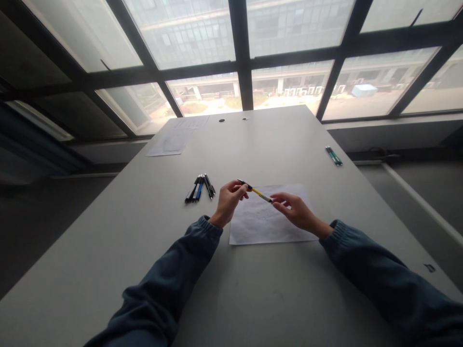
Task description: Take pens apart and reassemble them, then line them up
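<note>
A yellow pen with black ends [260, 194] is held slantwise above a white sheet of paper [253, 231]. My left hand [231, 198] pinches its upper black end between thumb and fingers. At the lower end, my right hand [294, 210] closes thumb and forefinger around the tip, its other fingers loosely bent. Faint marks show on the paper, which lies flat under both hands and is partly covered by them. Left of my left hand lies a group of black and blue pens [197, 189], with several pens side by side.
Two green pens [333, 156] lie near the table's right edge. More printed sheets [168, 143] rest at the far left of the white table [144, 217]. A small dark object [429, 268] sits near the right edge. Large windows [289, 29] stand beyond the table.
</note>
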### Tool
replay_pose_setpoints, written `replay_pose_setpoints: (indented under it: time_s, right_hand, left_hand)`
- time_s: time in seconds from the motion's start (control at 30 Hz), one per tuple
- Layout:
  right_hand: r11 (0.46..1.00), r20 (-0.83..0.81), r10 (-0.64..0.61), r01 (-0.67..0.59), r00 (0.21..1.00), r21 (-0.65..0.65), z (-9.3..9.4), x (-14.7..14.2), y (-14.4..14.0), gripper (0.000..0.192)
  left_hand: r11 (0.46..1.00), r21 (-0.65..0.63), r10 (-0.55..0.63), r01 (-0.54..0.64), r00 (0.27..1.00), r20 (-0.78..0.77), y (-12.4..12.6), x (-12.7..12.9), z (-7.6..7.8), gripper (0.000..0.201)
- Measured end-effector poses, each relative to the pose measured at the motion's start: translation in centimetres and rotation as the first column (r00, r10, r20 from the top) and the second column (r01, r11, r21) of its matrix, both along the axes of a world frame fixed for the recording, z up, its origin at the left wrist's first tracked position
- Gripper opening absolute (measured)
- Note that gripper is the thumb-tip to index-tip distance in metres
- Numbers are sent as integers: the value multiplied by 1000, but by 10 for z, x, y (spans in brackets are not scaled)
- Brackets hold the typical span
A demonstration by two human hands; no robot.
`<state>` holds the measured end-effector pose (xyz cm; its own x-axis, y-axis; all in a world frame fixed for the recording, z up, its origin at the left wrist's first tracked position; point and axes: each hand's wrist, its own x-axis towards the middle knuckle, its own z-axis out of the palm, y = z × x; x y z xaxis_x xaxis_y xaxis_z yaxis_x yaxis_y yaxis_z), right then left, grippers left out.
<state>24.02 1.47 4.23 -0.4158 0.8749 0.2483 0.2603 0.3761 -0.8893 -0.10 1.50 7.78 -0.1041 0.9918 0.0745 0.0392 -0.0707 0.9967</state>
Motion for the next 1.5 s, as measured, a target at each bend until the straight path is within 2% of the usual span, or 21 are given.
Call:
replay_pose_setpoints:
  time_s: [0.23, 0.4, 0.53, 0.7, 0.87, 1.03, 1.3, 1.5]
  right_hand:
    - [981, -219, -147, 114, 965, -155, -17, 0, 6, 33]
    - [964, -266, -247, 210, 932, -162, -17, 6, 12, 31]
    - [954, -283, -297, 268, 912, -137, -16, 11, 16, 28]
    - [955, -258, -297, 283, 919, -93, -18, 18, 18, 26]
    - [958, -285, -283, 253, 916, -138, -22, 24, 19, 28]
    - [944, -332, -324, 280, 886, -176, -25, 25, 22, 31]
    - [943, -329, -330, 291, 885, -164, -28, 24, 23, 29]
    - [945, -338, -325, 287, 883, -157, -31, 24, 23, 27]
  left_hand:
    - [1000, -30, -8, 11, 997, 77, -5, 12, -20, 25]
    - [999, 25, -38, 37, 999, 34, -6, 11, -25, 30]
    - [996, 84, -17, 16, 1000, 5, -7, 6, -28, 33]
    - [991, 132, -2, 16, 994, -109, -10, 1, -34, 28]
    - [982, 187, 38, 10, 967, -253, -11, -3, -42, 24]
    - [952, 300, 49, 63, 934, -354, -8, -7, -46, 17]
    - [922, 384, 141, 53, 878, -458, -5, -8, -46, 11]
    - [896, 437, 162, 82, 856, -491, -6, -8, -44, 9]
